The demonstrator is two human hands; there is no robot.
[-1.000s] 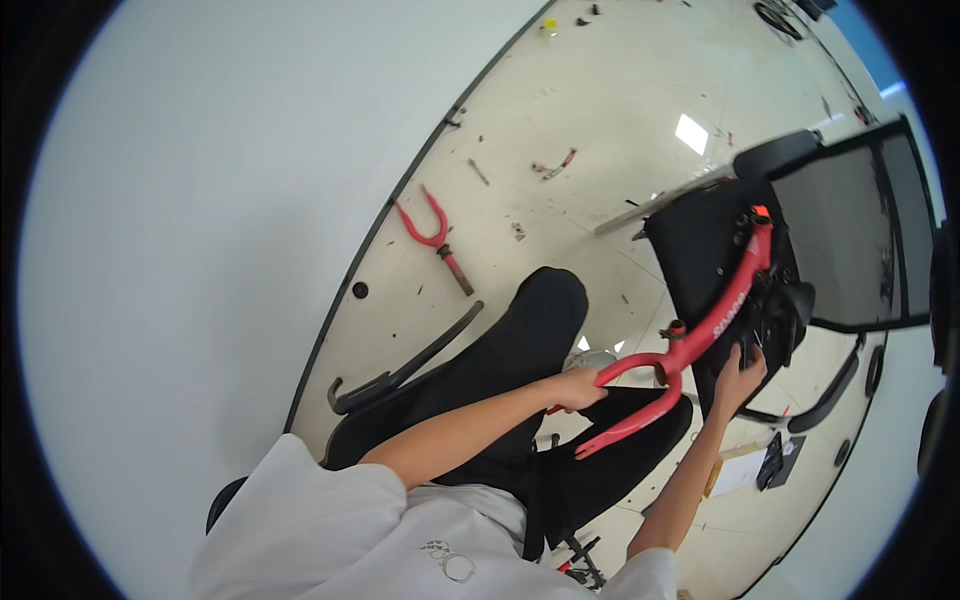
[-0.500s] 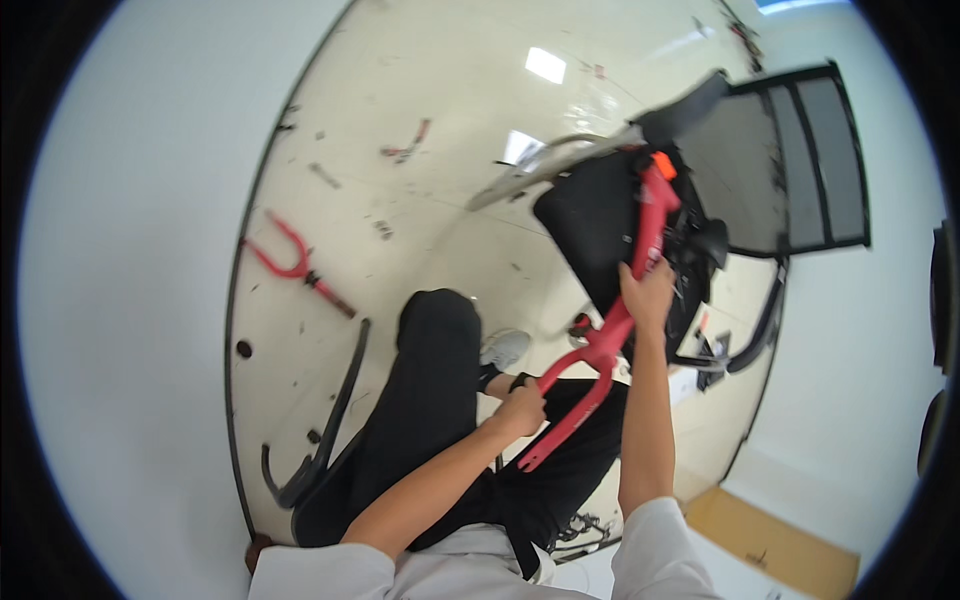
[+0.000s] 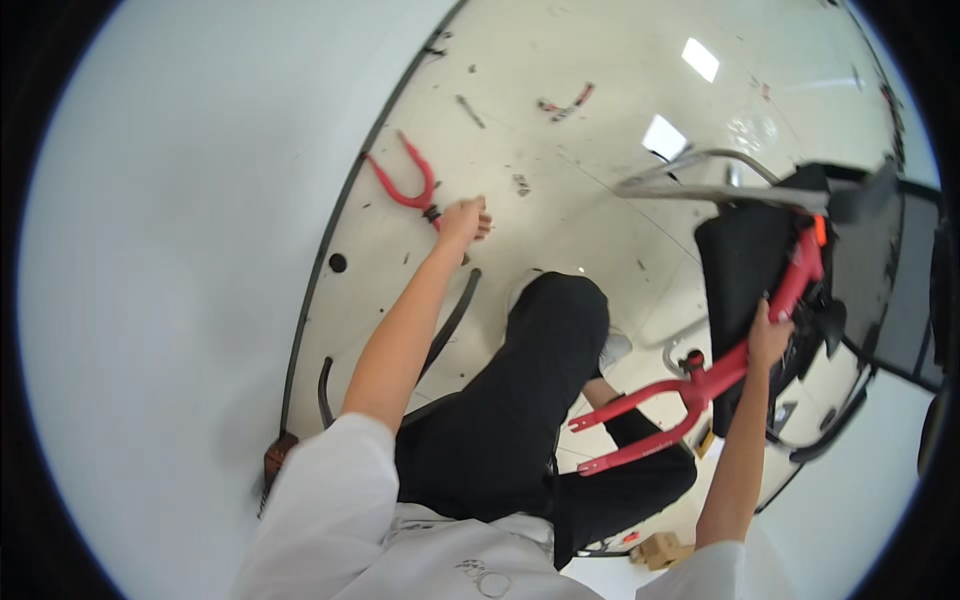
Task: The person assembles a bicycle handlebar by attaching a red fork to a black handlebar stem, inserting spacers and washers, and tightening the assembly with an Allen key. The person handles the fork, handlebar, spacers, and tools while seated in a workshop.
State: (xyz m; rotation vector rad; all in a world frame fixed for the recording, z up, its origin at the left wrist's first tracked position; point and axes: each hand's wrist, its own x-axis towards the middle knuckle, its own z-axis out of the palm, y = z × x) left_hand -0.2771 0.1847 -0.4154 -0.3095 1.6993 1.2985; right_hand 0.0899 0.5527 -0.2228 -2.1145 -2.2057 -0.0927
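My right hand [image 3: 770, 338] is closed around the tube of a red bike frame [image 3: 722, 374]. Its two prongs [image 3: 635, 455] point left across my lower leg, and its far end rises beside a black chair seat. On the left, a red bike fork [image 3: 409, 198] lies on the floor with its two legs toward the wall. My left hand [image 3: 466, 220] is over the fork's stem, partly covering it, fingers loosely bent and apart. Whether the hand touches the stem cannot be made out.
A chair [image 3: 748, 250] with a metal frame stands at right. A black curved bar [image 3: 455, 318] lies near my left forearm. Small parts [image 3: 521, 185] and a red-and-black piece [image 3: 567, 104] are scattered across the floor. A white wall [image 3: 200, 220] runs along the left.
My left hand has let go of the bike frame's prong and moved left to the fork on the floor. My right hand still holds the frame. The view has shifted left.
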